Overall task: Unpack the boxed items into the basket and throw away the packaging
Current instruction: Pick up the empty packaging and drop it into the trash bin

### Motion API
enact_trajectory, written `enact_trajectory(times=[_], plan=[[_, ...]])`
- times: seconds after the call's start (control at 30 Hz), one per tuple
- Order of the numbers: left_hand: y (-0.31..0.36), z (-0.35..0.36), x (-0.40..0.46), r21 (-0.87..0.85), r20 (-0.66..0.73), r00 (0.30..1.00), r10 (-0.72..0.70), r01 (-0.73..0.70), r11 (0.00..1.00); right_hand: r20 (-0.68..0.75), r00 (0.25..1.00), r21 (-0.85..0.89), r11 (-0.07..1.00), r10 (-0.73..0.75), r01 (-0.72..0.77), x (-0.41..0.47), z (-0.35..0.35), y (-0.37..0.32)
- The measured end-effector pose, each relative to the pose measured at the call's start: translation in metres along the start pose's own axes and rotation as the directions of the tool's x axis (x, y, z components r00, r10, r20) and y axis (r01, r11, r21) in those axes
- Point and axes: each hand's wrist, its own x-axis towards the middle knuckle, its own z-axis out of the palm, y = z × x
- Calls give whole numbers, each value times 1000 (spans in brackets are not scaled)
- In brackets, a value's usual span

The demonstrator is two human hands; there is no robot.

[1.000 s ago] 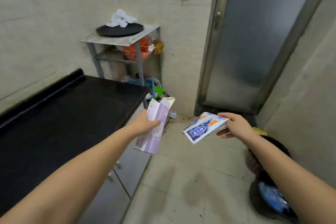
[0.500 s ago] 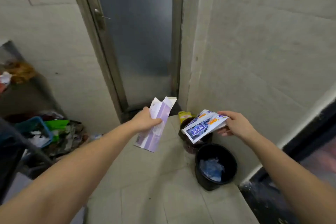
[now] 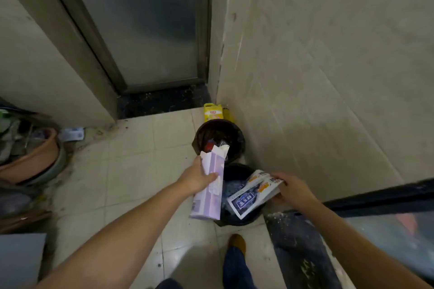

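1. Holding two emptied packages over the bins, the person stands at the wall corner; the left hand [image 3: 198, 177] is wrapped around a tall lilac-and-white cardboard carton [image 3: 210, 185] with its top flaps open.
2. The right hand [image 3: 292, 189] pinches one end of a flat white-and-blue printed cardboard box [image 3: 252, 195], thumb on top.
3. That flat box hangs directly above the near black round plastic bin [image 3: 246, 218], its long axis slanting down and left towards the opening.
4. The carton's long axis runs near to far, crossing the bin's left rim, its open top reaching over the far brown round bin [image 3: 219, 128].
5. The right hand looks better placed: letting go should drop its box straight in.
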Motion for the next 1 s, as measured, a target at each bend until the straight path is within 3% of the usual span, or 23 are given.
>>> enact_trajectory(times=[0.17,0.33,0.5,0.67,0.8,1.0], plan=[[-46,82,59,-29,21,981,-191,192,981,226,972,-159,987,69,-33,87,32,49],[-106,155,141,-101,78,936,-344,351,931,163,982,-280,959,98,-49,174,87,104],[-148,240,234,-150,63,929,-366,371,916,290,951,-540,839,111,67,267,156,167],[-194,308,301,-214,65,844,-532,532,819,312,943,-593,799,114,99,328,217,229],[-219,331,317,-254,82,791,-606,605,755,339,932,-624,773,132,118,343,241,263],[-185,280,290,-224,73,820,-567,568,792,367,920,-639,756,134,145,316,199,220]])
